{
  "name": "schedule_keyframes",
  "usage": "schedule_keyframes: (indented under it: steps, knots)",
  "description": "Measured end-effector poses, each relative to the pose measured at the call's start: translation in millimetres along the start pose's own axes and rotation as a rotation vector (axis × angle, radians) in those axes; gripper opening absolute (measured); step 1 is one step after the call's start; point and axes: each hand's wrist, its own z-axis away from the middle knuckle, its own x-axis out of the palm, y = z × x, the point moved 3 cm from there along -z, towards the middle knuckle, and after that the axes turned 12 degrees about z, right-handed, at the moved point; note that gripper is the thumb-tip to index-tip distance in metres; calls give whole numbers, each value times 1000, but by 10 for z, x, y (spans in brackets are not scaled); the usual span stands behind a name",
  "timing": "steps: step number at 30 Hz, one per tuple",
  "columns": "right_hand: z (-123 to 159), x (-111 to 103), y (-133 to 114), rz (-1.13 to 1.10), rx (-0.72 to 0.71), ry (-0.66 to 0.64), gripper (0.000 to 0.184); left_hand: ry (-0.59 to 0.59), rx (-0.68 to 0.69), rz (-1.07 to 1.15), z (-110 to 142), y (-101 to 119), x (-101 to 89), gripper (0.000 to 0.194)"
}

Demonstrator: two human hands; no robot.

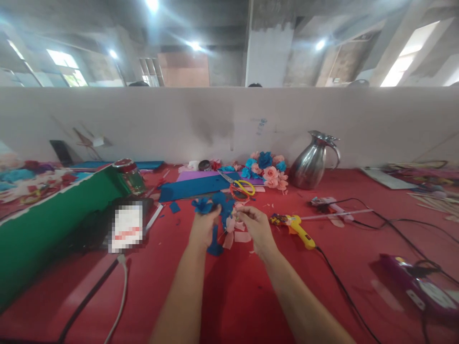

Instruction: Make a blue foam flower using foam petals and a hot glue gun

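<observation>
My left hand [203, 225] is closed around a blue paper flower [202, 205], its petals showing above the fingers. To its right my right hand [252, 222] makes a pinch over a small heap of pink paper pieces [243, 237]. Whatever those fingertips hold is too small to tell. Blue paper scraps [215, 244] lie between and below the two hands. Just beyond them, scissors [242, 188] with yellow and orange handles rest partly on a blue paper sheet [193, 186]. Right of my right hand lies a yellow glue gun [297, 229].
A bunch of pink and blue paper flowers [271, 172] sits at the back beside a steel jug [313, 160]. A lidded jar [129, 176] stands near a green divider [82, 205] on the left. Cables and a purple power strip [419, 286] lie on the right.
</observation>
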Motion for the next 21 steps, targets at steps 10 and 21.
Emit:
schedule_keyframes:
  steps: [10,21]
  knots:
    - [285,-339,-2,232,-99,-63,28,-366,-238,-258,318,-156,279,31]
    - [448,-731,143,469,-115,13,23,-312,-323,-401,331,-420,249,25]
